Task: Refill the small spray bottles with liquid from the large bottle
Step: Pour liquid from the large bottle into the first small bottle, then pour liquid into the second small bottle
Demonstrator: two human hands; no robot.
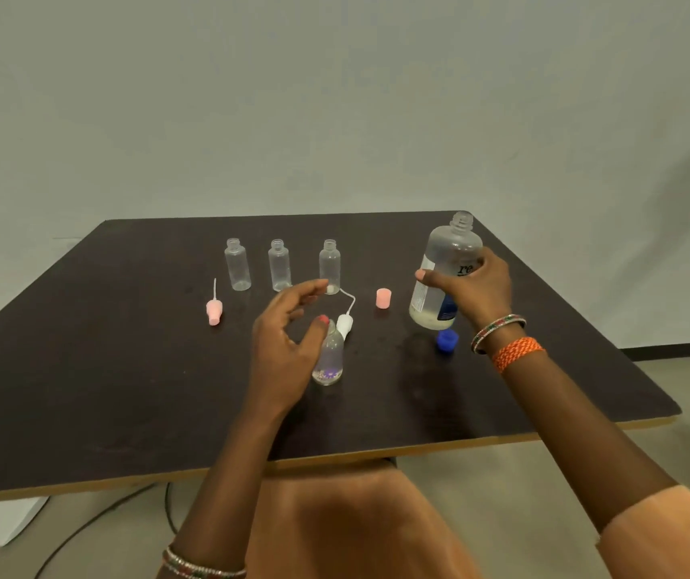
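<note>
My right hand [470, 286] grips the large clear bottle [443, 277], which stands uncapped on the dark table [126, 369] at the right with a little liquid at its bottom. My left hand [284, 340] hovers with loosely curved fingers just left of a small clear bottle [328, 361] near the table's middle; I cannot tell whether it touches the bottle. Three small open bottles stand in a row behind: left [237, 265], middle [279, 266], right [329, 267].
A blue cap [446, 340] lies by the large bottle's base. A pink cap [383, 298] stands between the bottles. A pink spray head with tube [213, 309] lies at the left, a white one [345, 321] behind the near bottle. Cables run under the table.
</note>
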